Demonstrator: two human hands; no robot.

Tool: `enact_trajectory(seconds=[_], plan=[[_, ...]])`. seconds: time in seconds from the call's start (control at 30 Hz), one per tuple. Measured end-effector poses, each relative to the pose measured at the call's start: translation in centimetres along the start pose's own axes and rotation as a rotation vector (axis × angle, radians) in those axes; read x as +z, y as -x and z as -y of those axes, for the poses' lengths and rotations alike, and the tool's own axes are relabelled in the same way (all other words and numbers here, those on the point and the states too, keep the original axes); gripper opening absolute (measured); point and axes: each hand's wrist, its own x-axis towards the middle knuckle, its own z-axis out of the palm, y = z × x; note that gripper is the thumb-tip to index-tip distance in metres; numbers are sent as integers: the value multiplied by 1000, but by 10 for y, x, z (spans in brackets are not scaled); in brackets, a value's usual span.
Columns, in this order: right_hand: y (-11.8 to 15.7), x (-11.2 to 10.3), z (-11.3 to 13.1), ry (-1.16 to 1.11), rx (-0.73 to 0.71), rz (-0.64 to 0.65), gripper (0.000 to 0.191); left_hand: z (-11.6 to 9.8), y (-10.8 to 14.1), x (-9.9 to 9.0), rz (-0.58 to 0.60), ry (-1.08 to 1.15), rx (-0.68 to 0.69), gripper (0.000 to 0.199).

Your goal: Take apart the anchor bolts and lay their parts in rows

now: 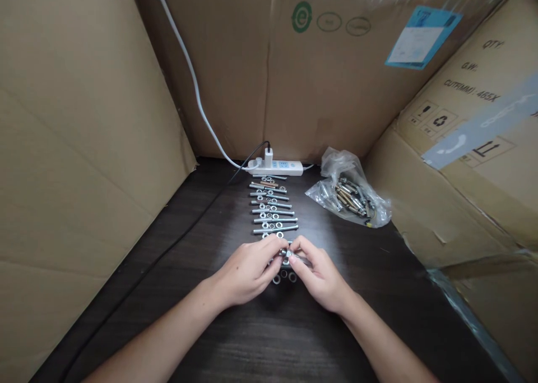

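Note:
My left hand point(249, 271) and my right hand point(320, 276) meet over the dark wooden table point(235, 338), fingertips pinching one small metal bolt with a nut point(287, 253) between them. Loose washers and nuts point(284, 276) lie on the table just under my fingers. Beyond my hands a row of several long bolts point(272, 210) is laid out side by side, each with washers and nuts beside it. A clear plastic bag of bolts point(349, 197) rests to the right of the row.
A white power strip point(281, 167) with a plugged charger lies at the back, its white cable running up and a black cable point(185, 229) crossing the table leftwards. Cardboard boxes point(79, 147) wall in the left, back and right sides.

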Motion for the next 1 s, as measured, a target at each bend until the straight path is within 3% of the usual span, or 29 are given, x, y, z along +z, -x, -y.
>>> enact_trajectory(seconds=[0.4, 0.73, 0.9, 1.0], plan=[[1, 2, 1, -120, 10, 48, 22, -3, 1, -4, 43, -29, 47, 15], [2, 5, 1, 1, -43, 45, 9, 2, 0, 0, -6, -39, -34, 33], [2, 6, -2, 9, -39, 14, 7, -1, 2, -1, -108, 54, -27, 18], [2, 7, -5, 14, -30, -14, 7, -4, 2, -3, -81, 91, 42, 16]])
